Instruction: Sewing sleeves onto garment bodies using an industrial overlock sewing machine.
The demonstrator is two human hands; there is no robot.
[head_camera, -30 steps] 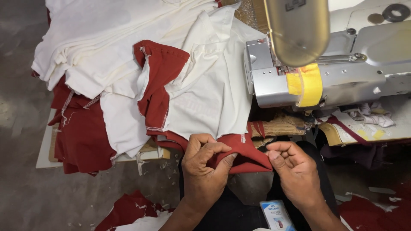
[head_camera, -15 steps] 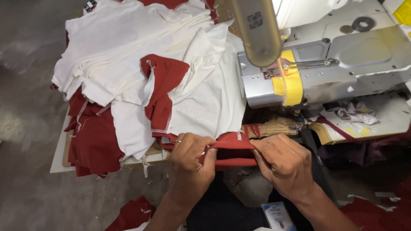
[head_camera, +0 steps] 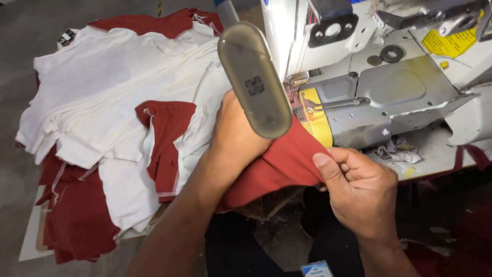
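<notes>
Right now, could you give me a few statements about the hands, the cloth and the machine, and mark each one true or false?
1. The right hand pinches an edge of the red fabric piece. True.
2. The left hand lies flat on the floor. False: it is on the red fabric piece, up by the sewing machine.
3. The pile of garments to the left is all blue. False: it is white and red.
4. A long grey lamp head hangs in front of the left hand in the head view. True.
5. A yellow patch shows on the sewing machine near the fabric. True.
</notes>
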